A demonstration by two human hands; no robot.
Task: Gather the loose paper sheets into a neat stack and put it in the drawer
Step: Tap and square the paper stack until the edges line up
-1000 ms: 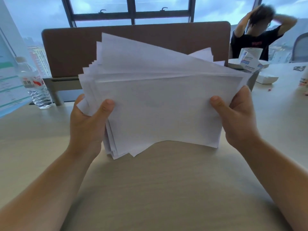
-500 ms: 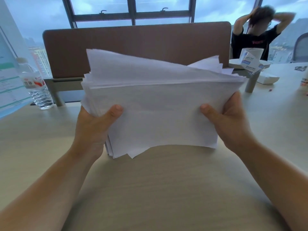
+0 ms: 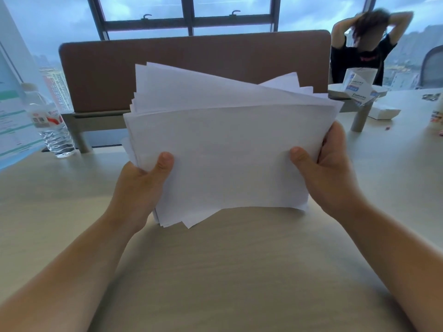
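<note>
A bundle of white paper sheets [image 3: 227, 149] stands on its long edge on the light wooden desk [image 3: 227, 271], leaning slightly away from me. The sheets are uneven: corners stick out at the top and at the lower left. My left hand [image 3: 141, 185] grips the bundle's left side, thumb on the front sheet. My right hand [image 3: 328, 171] grips the right side the same way. No drawer is in view.
A brown desk divider [image 3: 167, 75] stands behind the paper. A water bottle [image 3: 51, 125] sits at the far left beside a printed sheet [image 3: 12, 116]. At the right are a paper box on a stand [image 3: 359, 89], a white box [image 3: 383, 113] and a seated person [image 3: 366, 49].
The bundle dropped onto the desk and is squarer than a second ago; the top sheets fan out less. Both hands slid slightly lower on the sides.
</note>
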